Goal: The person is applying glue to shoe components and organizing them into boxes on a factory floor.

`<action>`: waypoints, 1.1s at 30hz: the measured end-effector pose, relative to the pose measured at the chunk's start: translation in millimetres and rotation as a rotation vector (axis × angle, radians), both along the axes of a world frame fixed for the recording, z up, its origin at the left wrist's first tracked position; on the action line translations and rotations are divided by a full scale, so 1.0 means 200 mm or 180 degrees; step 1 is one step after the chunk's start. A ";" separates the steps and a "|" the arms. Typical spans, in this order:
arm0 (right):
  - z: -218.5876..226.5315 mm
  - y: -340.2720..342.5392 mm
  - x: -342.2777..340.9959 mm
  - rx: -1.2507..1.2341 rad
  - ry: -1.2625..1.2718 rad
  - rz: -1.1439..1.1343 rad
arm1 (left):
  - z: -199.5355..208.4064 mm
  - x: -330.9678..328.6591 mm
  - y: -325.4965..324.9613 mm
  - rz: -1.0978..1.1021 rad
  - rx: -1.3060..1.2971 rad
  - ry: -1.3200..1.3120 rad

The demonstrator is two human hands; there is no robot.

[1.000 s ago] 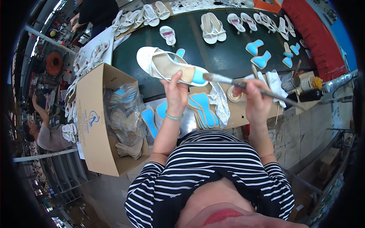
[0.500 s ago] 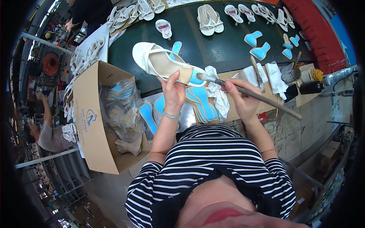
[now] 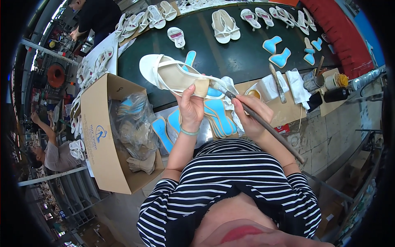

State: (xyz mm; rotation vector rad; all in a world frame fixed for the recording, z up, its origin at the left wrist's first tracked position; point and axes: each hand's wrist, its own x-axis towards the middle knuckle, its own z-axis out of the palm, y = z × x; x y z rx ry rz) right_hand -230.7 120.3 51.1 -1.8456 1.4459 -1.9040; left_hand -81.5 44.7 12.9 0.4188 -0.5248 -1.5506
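Note:
My left hand (image 3: 192, 108) grips a white sandal (image 3: 169, 74) by its heel half, toe pointing to the far left. The sandal's insole is partly lifted near the heel, where its beige back and a blue patch show. My right hand (image 3: 253, 114) is closed round the long dark handle of a brush (image 3: 267, 127). The bristles touch the heel end of the sandal, at the blue patch. Below the sandal lie several blue-faced insoles (image 3: 221, 119) in a stack on the near edge of the table. A crumpled white cloth (image 3: 228, 84) lies behind the brush tip.
A cardboard box (image 3: 108, 136) with bagged insoles stands left. White sandals (image 3: 225, 24) line the dark green table's (image 3: 135, 66) far side. At right are loose blue insoles (image 3: 281, 57), a second brush (image 3: 277, 83), a tin (image 3: 313, 80) and a black bottle (image 3: 336, 95). Two people work at left.
The brush has swung steeper, and my right hand has come nearer to the sandal. The sandal has shifted slightly left and down. A shallow pot rim now shows beside the right-hand cloth.

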 end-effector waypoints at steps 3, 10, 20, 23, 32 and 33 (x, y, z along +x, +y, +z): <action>0.00 0.00 0.01 -0.0080 0.0157 0.0024 | -0.01 0.01 -0.01 0.0112 -0.0001 -0.0036; 0.03 0.01 -0.01 0.0204 0.0252 -0.0009 | -0.01 0.01 -0.01 0.0048 -0.0192 0.0005; 0.06 0.03 -0.02 0.0432 -0.0082 -0.0191 | 0.02 0.00 0.01 0.0228 -0.0381 -0.0210; 0.06 0.02 -0.03 0.0326 -0.0373 -0.0182 | 0.03 0.00 0.02 0.0206 -0.0387 -0.0188; 0.15 0.12 -0.15 0.0746 -0.0858 0.0028 | -0.06 0.04 -0.05 0.0550 -0.0187 -0.0186; 0.17 0.13 -0.17 0.0759 -0.0856 0.0042 | -0.06 0.04 -0.06 0.0565 -0.0176 -0.0188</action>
